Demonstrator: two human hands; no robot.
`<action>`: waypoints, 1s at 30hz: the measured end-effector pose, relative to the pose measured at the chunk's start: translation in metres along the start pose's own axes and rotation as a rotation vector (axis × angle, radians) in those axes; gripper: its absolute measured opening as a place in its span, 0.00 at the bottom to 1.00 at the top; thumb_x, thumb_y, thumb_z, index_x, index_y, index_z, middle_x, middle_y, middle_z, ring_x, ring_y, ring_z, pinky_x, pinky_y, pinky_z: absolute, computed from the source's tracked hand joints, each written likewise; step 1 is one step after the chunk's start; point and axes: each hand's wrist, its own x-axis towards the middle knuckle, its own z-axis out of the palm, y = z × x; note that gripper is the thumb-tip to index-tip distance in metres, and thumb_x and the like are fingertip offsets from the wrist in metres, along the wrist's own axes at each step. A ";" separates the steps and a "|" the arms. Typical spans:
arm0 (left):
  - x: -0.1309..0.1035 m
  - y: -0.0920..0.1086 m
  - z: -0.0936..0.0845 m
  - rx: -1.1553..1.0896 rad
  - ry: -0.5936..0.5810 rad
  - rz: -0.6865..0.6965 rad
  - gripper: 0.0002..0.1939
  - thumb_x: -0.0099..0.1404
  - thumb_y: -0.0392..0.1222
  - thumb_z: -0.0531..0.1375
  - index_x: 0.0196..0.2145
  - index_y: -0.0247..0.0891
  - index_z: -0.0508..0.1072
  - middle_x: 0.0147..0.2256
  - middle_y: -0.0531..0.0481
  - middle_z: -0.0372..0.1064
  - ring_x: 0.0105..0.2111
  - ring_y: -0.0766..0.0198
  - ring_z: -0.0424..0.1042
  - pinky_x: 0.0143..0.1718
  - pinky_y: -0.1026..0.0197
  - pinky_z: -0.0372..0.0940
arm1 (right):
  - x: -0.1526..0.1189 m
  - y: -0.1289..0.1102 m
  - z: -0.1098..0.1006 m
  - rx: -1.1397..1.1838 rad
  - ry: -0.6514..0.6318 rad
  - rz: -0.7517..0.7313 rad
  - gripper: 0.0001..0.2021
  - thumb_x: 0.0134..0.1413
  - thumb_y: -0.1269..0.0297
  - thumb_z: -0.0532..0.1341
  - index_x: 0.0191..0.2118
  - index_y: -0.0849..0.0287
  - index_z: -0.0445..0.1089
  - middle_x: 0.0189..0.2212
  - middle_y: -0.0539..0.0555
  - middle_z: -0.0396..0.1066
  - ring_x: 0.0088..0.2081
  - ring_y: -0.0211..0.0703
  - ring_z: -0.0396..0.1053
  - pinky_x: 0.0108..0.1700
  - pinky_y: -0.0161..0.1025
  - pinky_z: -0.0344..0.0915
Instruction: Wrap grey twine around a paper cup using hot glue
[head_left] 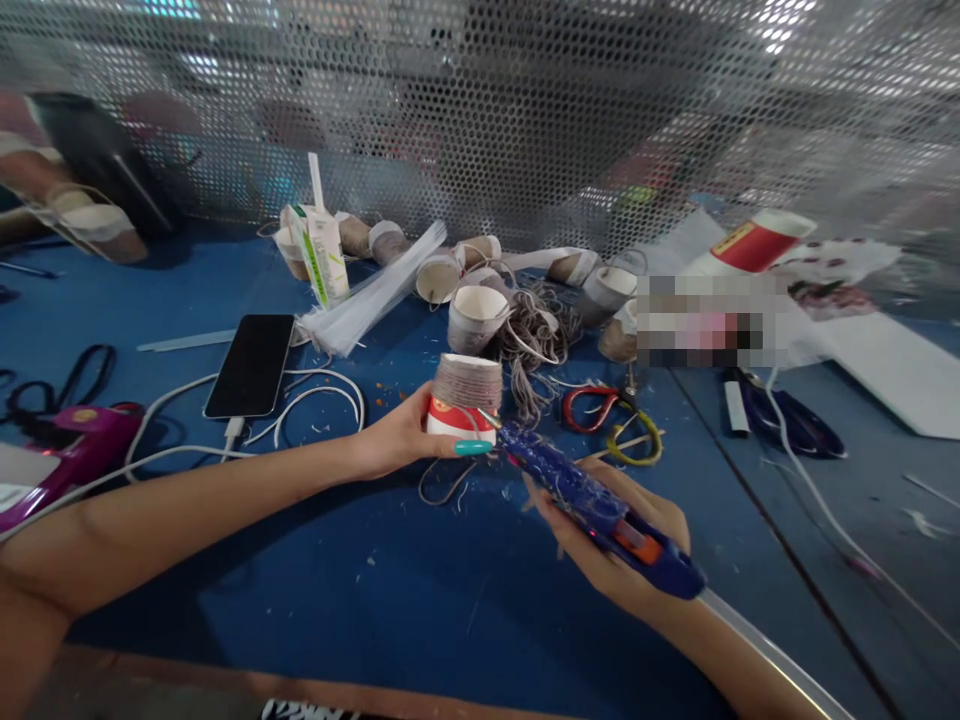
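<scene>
Near the middle of the blue table, my left hand (401,437) holds a red and white paper cup (448,418) upside down. Grey cord (469,382) is wound around the cup's upper part, and a loose loop of it hangs below. My right hand (611,535) is wrapped round a dark blue glue gun (574,483), whose metal tip points left and is at the cup, by the lower edge of the cord. Whether the tip touches the cup is hard to tell. Strings of dried glue cling to the gun's body.
Cord-wrapped cups (478,312) and a tangled heap of grey cord (541,335) lie behind the held cup. Red and yellow scissors (615,420) rest to the right. A phone (250,366) with a white cable and a purple glue gun (86,440) are at left.
</scene>
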 end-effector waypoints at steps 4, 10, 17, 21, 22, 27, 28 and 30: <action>-0.001 0.000 -0.002 0.010 -0.029 0.004 0.34 0.44 0.34 0.75 0.47 0.35 0.65 0.41 0.48 0.74 0.40 0.62 0.75 0.51 0.54 0.64 | 0.000 0.003 0.000 0.014 -0.043 -0.036 0.05 0.56 0.67 0.62 0.31 0.55 0.66 0.23 0.48 0.70 0.21 0.35 0.70 0.23 0.32 0.66; -0.001 -0.003 -0.005 0.023 -0.036 0.020 0.36 0.43 0.31 0.74 0.48 0.37 0.65 0.43 0.46 0.74 0.42 0.61 0.75 0.51 0.54 0.65 | 0.000 0.006 0.001 -0.001 -0.063 -0.026 0.05 0.57 0.68 0.60 0.30 0.55 0.65 0.24 0.48 0.70 0.21 0.34 0.70 0.24 0.32 0.67; -0.001 -0.004 -0.004 0.043 -0.028 0.023 0.35 0.44 0.30 0.74 0.49 0.36 0.65 0.45 0.45 0.74 0.43 0.59 0.75 0.51 0.53 0.65 | -0.003 0.007 0.001 -0.005 -0.090 0.006 0.05 0.56 0.70 0.60 0.29 0.56 0.65 0.23 0.48 0.69 0.20 0.35 0.70 0.21 0.30 0.65; -0.001 -0.002 -0.003 0.042 -0.021 0.011 0.35 0.43 0.31 0.74 0.48 0.35 0.65 0.44 0.44 0.74 0.42 0.60 0.75 0.50 0.53 0.65 | -0.005 0.009 0.003 0.011 -0.071 0.021 0.05 0.54 0.71 0.61 0.31 0.56 0.64 0.22 0.47 0.70 0.20 0.35 0.71 0.19 0.29 0.64; -0.001 -0.002 -0.002 0.040 -0.020 0.008 0.35 0.43 0.31 0.74 0.47 0.35 0.65 0.44 0.45 0.74 0.42 0.60 0.75 0.50 0.53 0.66 | -0.006 0.009 0.003 0.013 -0.074 0.023 0.05 0.54 0.71 0.61 0.30 0.56 0.64 0.22 0.47 0.70 0.20 0.35 0.71 0.19 0.29 0.64; -0.001 -0.001 -0.001 0.041 -0.016 0.007 0.35 0.43 0.30 0.74 0.47 0.36 0.66 0.44 0.45 0.74 0.42 0.60 0.75 0.51 0.53 0.66 | -0.004 0.008 0.002 0.070 -0.083 0.063 0.07 0.53 0.72 0.60 0.27 0.56 0.63 0.19 0.47 0.68 0.17 0.34 0.67 0.18 0.30 0.63; -0.001 -0.001 -0.001 0.041 -0.016 0.011 0.35 0.43 0.30 0.74 0.47 0.36 0.66 0.44 0.45 0.74 0.42 0.60 0.76 0.51 0.52 0.66 | -0.004 0.007 0.001 0.076 -0.091 0.069 0.08 0.53 0.72 0.59 0.26 0.56 0.63 0.20 0.47 0.68 0.17 0.34 0.66 0.18 0.31 0.63; -0.001 -0.002 -0.002 0.033 -0.019 0.018 0.35 0.42 0.30 0.74 0.47 0.35 0.66 0.44 0.46 0.75 0.42 0.60 0.76 0.51 0.52 0.66 | -0.004 0.007 0.000 0.056 -0.107 0.065 0.08 0.52 0.73 0.59 0.25 0.56 0.63 0.20 0.48 0.69 0.16 0.33 0.66 0.18 0.31 0.64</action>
